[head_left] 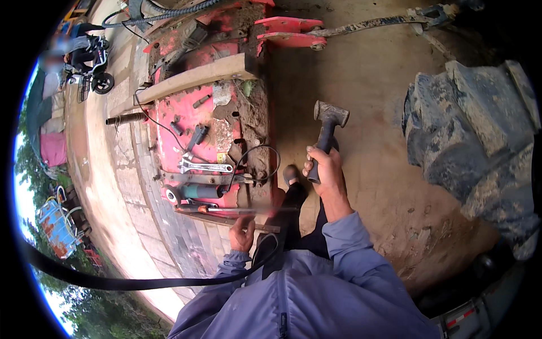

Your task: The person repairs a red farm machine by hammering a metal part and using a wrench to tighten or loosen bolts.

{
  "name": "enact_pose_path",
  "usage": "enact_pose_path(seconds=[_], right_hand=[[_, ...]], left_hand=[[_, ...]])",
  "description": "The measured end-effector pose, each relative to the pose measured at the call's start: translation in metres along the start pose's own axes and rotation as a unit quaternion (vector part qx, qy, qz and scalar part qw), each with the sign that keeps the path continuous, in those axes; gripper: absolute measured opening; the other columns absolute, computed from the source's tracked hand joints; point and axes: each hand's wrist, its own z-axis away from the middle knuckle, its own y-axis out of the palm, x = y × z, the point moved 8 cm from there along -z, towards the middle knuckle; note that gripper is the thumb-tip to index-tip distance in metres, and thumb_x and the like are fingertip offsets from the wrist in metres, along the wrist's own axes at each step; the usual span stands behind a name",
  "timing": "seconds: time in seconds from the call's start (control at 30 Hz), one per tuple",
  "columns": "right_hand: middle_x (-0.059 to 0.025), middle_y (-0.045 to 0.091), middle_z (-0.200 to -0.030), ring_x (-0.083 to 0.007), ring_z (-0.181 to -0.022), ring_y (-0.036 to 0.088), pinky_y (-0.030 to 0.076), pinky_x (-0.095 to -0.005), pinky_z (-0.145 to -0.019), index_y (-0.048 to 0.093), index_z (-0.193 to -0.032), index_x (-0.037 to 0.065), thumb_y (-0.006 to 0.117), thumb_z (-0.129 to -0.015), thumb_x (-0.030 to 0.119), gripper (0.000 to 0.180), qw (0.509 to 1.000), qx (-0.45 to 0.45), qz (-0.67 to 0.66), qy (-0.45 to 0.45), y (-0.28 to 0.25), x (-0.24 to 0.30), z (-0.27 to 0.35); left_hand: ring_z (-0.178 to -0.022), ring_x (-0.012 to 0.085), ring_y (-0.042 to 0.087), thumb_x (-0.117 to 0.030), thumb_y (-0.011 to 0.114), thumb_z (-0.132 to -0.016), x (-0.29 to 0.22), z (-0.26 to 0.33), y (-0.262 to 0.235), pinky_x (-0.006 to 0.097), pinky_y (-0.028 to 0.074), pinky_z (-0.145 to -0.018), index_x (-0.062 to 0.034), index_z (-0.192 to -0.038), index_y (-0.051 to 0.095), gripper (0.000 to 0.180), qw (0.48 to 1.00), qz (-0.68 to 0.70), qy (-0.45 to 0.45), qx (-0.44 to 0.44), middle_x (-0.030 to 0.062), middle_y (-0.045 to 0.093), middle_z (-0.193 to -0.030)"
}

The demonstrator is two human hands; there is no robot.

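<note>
Raised over the ground, my right hand [327, 172] is closed around the dark handle of a short hammer [331, 114], its metal head upward. My left hand [243, 234] has its fingers curled at a narrow brown flat bar [268, 228] along the near edge of a red machine frame [186, 113]. What those fingers hold is hidden, and the spot just above them is blurred. Beyond the left hand lie an orange-handled screwdriver [212, 209], a green angle grinder [200, 191] and an adjustable wrench [206, 166], all on the frame. A black-handled tool [197, 135] rests farther up.
A wooden beam [197, 82] crosses the frame, and a black cable [276, 158] loops at its right edge. To the right stands a big muddy tyre [474, 130]. A metal link arm [367, 24] extends at the top. Far left, a person sits by a scooter [103, 83].
</note>
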Motion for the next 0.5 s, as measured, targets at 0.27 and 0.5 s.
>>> enact_pose_path(seconds=[0.27, 0.5], right_hand=[[-0.0038, 0.048, -0.067, -0.0123, -0.048, 0.048, 0.042, -0.0290, -0.042, 0.047, -0.084, 0.005, 0.063, -0.081, 0.008, 0.016, 0.999, 0.024, 0.018, 0.019, 0.022, 0.006, -0.075], [-0.0040, 0.049, -0.068, -0.0126, -0.049, 0.048, 0.042, -0.0292, -0.043, 0.048, -0.087, 0.005, 0.062, -0.081, 0.008, 0.016, 0.999, -0.004, -0.007, -0.053, 0.037, 0.048, -0.115]], left_hand=[[-0.077, 0.0215, 0.066, -0.016, 0.064, -0.084, -0.035, -0.014, 0.036, 0.032, 0.051, -0.071, -0.0004, -0.102, 0.063, 0.023, 0.995, 0.042, -0.094, -0.010, 0.0151, 0.068, -0.085], [-0.074, 0.0201, 0.066, -0.014, 0.064, -0.084, -0.063, -0.005, 0.076, 0.031, 0.051, -0.068, 0.0017, -0.103, 0.061, 0.025, 0.992, 0.034, -0.106, 0.051, 0.0150, 0.067, -0.082]])
